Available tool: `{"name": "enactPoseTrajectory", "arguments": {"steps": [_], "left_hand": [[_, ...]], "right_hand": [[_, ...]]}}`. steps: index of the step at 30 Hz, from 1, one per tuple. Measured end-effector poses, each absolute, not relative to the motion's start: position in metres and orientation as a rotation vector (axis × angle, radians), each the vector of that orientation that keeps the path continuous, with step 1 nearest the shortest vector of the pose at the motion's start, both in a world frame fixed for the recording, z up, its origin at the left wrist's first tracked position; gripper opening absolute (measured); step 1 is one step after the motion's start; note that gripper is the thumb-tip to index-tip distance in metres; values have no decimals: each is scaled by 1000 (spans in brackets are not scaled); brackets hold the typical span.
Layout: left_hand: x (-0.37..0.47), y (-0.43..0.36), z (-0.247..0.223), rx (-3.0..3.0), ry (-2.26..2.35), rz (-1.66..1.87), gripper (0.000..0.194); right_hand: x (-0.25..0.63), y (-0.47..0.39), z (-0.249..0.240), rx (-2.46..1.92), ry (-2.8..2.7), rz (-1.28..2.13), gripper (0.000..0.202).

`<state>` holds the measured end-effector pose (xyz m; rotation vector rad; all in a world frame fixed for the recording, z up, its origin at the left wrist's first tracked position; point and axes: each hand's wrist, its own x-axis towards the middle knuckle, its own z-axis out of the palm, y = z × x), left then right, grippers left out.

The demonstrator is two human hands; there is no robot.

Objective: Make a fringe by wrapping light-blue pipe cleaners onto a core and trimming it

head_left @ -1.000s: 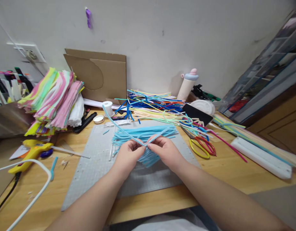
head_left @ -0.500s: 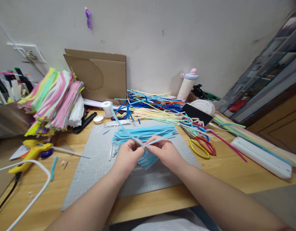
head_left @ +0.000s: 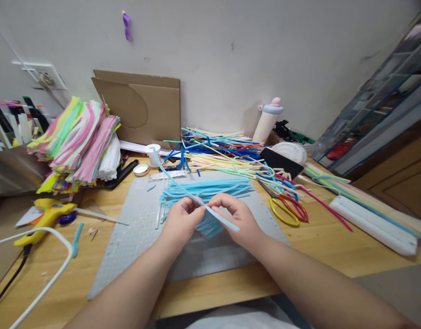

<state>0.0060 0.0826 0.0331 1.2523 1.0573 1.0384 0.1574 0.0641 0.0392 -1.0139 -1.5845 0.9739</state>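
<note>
Between my two hands runs a light blue pipe cleaner (head_left: 174, 181). One length rises up and left; another points down to the right across my right hand. My left hand (head_left: 183, 219) is closed, thumb and forefinger pinching it near its middle. Close beside, my right hand (head_left: 236, 219) pinches it too, its fingertips almost touching the left ones. Beneath and behind the hands, a heap of light blue pipe cleaners (head_left: 224, 186) lies on the grey cutting mat (head_left: 128, 242); part of the heap is hidden by my hands.
A yellow glue gun (head_left: 48, 217) with its cord lies left, near bundled pastel pipe cleaners (head_left: 78, 141). Scissors (head_left: 284, 212) rest right of the mat, beside a white power strip (head_left: 373, 226). Behind stand mixed pipe cleaners (head_left: 220, 146), a bottle (head_left: 267, 121) and cardboard (head_left: 159, 107).
The right-hand length of the pipe cleaner pointed up and right before; now it slants down and right over my right hand. My hands have stayed in nearly the same place.
</note>
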Motion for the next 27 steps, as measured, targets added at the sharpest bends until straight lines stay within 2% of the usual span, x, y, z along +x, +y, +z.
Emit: {"name": "enactPoseTrajectory", "arguments": {"steps": [4, 7, 27], "left_hand": [[7, 79, 42, 1256, 978, 959, 17], [6, 79, 46, 1285, 967, 945, 15], [4, 84, 43, 1297, 1019, 960, 23]], "right_hand": [[165, 73, 43, -999, -1216, 1603, 18], [169, 75, 43, -975, -1118, 1799, 23], [163, 76, 32, -1014, -971, 1794, 29]]}}
